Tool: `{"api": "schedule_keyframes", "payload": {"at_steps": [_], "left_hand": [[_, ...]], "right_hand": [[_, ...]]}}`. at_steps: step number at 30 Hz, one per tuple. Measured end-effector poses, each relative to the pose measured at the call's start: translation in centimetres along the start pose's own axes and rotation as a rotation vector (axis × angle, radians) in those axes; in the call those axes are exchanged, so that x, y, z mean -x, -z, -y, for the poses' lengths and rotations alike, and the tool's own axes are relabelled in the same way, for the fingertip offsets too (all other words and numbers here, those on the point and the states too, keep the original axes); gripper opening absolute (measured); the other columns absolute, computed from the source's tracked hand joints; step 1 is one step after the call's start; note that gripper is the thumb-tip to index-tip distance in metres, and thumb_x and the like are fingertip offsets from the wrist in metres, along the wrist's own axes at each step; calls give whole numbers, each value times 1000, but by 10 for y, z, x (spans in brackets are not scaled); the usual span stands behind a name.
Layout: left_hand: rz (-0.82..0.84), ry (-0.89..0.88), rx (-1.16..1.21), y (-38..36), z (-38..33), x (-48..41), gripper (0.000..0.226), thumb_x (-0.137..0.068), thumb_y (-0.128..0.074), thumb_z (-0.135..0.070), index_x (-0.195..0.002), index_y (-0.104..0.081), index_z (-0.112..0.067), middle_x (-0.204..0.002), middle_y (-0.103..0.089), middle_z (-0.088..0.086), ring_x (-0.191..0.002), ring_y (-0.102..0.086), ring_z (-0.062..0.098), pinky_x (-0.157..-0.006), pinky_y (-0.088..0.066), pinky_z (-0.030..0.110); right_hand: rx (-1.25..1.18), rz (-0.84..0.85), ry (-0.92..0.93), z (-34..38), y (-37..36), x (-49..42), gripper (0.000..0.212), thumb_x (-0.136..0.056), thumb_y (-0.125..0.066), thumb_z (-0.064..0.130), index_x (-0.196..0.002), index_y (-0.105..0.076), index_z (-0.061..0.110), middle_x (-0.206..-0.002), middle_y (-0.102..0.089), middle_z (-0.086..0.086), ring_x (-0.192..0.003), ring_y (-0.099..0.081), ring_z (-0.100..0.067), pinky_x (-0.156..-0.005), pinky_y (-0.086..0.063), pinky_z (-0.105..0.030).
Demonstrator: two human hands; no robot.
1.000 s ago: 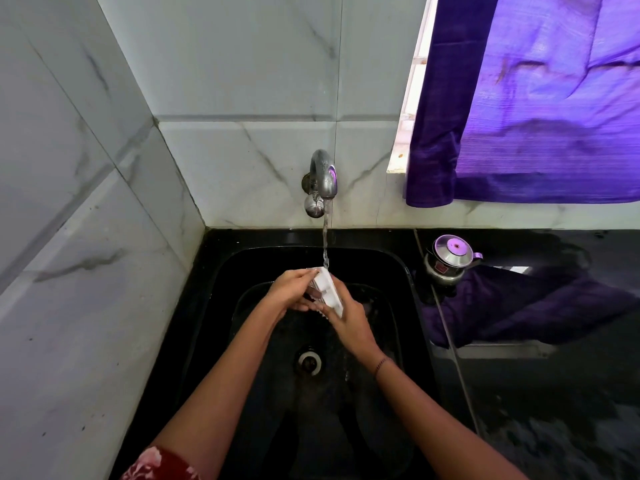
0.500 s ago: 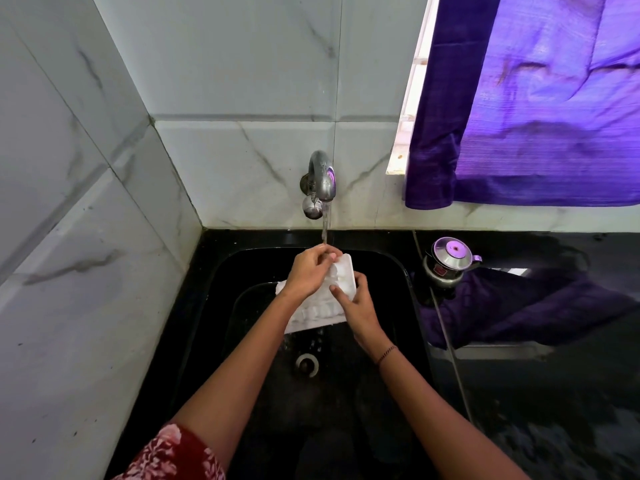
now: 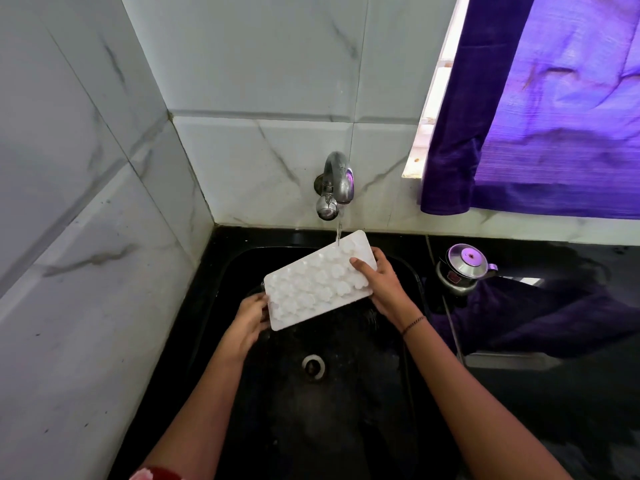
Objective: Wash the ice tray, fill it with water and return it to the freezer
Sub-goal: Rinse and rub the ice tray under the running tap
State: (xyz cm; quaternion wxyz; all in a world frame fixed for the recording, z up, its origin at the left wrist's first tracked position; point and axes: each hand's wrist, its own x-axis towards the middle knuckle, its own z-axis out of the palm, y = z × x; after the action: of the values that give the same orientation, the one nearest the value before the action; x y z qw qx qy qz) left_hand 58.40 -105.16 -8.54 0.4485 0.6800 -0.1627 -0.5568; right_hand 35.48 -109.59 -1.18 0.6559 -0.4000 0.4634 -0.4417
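1. Left grip (image 3: 251,318): the fingers are closed round the near, lower end of the ice tray (image 3: 318,282). I judge this end sits low so that the rinse water runs off towards it.
2. Right grip (image 3: 381,284): it is closed on the far, higher end, with the thumb laid on the upper face and the fingers beneath. It lifts that end under the flow.
3. Ice tray: white, tilted and held between both grips, clear above the basin. I cannot tell whether the moulded cells face up or down.
4. Water stream (image 3: 339,232): a thin stream falling from the tap (image 3: 336,183) onto the tray's raised far edge. I judge this to be the washing step. Filling is not yet begun, since the slope would spill any water.
5. Sink (image 3: 346,427): black, with the drain (image 3: 313,365) below the tray to catch the run-off.
6. Desk (image 3: 554,410): black and glossy, to the right. It carries a small steel pot (image 3: 462,268), well apart from the tray. A purple curtain (image 3: 554,116) hangs above.
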Motion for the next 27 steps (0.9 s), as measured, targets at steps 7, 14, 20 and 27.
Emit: {"api": "schedule_keyframes", "payload": {"at_steps": [7,14,20,27], "left_hand": [[137,82,124,20,15,14,34,-95,-40,5,-128,-47,4,-89,-63,10,-75,-63,20,-53,-57,30],[198,43,219,11,28,21,36,-97,-37,1,-132,-42,-4,-97,-63,8,-85,-61,22,-61,-56,33],[157,-27,279,-10,34,26,37,-96,-39,2,-132,-42,-7,-119,-57,14,-86,-62,21,-64,-56,35],[185,-45,393,-30,32,35,35,-95,-42,3,-128,-46,-7,-99,-63,7,-84,-63,22,-56,-59,30]], "right_hand": [[67,147,-101,13,-3,-15,30,-90,-60,15,-119,-53,13,-104,-66,-9,-86,-67,-20,-74,-58,-30],[510,41,126,23,1,-34,35,-88,-64,26,-121,-60,12,-108,-67,-7,-100,-64,-24,-89,-52,-34],[1698,-206,486,-3,-8,-39,61,-100,-21,40,-149,-17,5,-156,-19,-13,-145,-16,-26,-116,-9,-50],[1819,-274,570,-45,-32,-17,77,-93,-14,55,-147,-12,-1,-155,-8,-26,-145,-2,-37,-112,6,-61]]}}
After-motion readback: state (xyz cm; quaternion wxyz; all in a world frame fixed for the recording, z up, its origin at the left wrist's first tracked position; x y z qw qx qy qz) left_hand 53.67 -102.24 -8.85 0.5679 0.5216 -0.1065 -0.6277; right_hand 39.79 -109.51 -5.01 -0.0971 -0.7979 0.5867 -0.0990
